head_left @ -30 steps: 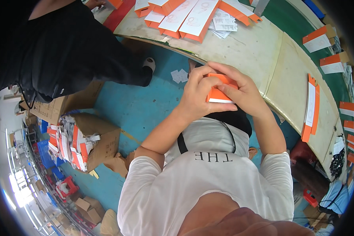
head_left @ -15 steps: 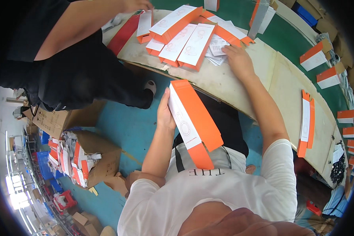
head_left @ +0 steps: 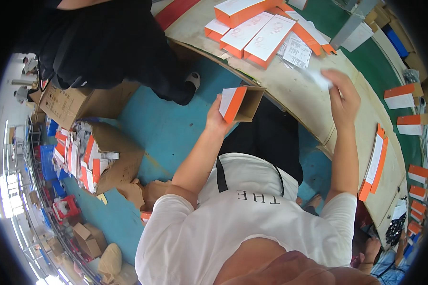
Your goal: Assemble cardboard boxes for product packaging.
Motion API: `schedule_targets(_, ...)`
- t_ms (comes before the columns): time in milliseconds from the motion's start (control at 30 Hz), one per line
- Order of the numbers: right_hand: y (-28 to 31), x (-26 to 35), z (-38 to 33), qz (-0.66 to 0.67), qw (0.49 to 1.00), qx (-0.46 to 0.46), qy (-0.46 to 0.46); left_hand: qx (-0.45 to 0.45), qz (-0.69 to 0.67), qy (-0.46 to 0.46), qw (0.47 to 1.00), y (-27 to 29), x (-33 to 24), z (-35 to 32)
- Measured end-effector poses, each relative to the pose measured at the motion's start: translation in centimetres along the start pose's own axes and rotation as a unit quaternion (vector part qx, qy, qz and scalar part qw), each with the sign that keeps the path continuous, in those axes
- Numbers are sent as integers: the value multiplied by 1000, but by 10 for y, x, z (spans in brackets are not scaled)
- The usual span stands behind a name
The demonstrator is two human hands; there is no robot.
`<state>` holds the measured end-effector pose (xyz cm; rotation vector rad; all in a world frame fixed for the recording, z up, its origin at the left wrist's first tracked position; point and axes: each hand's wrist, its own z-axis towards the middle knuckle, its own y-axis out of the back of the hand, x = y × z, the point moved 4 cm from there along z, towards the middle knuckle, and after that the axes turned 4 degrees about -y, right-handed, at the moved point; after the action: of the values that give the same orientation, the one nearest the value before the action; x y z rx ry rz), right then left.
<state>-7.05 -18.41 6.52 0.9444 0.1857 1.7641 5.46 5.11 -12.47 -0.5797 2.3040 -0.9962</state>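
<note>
A: What is in the hands?

B: The left hand [head_left: 217, 118] grips an open orange and white cardboard box [head_left: 240, 102], fingers closed round its left end. The box is held up in the air above the blue floor [head_left: 161, 128], near the edge of the curved plywood table [head_left: 295, 90]. Its open brown mouth faces right, toward the table.

A: And the other hand?

B: The right hand [head_left: 343, 97] is raised over the table, well apart from the box. It pinches a thin white paper slip [head_left: 318, 78], which is blurred, so I cannot tell how the fingertips sit on it.

A: What lies around them on the table?

B: At the far side, a row of flat orange and white boxes [head_left: 259, 35] lies side by side, and just to their right a printed white leaflet [head_left: 297, 50] rests on the wood. Further right, near the table's edge, a long flat orange and white carton [head_left: 374, 161] lies alone. Beyond it, on the green surface [head_left: 394, 66], stand several small orange and white folded boxes [head_left: 399, 97].

A: Anything on the floor?

B: To the left, a brown cardboard carton [head_left: 102, 156] lies open, full of orange and white flat packs [head_left: 78, 159]. At the far left, another person in black clothing [head_left: 104, 42] stands by the table, one shoe [head_left: 191, 80] on the blue floor.
</note>
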Motion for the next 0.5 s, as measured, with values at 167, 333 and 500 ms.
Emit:
schedule_targets(167, -3, 74, -22, 70, 981, 105, 145, 0, 4, 10, 1000, 8, 13, -1)
schedule_targets(333, -32, 88, -46, -25, 964, 127, 230, 10, 49, 4, 999, -10, 39, -11)
schedule_targets(500, -36, 97, -39, 87, 936, 330, 88, 41, 114, -15, 992, 0, 8, -21)
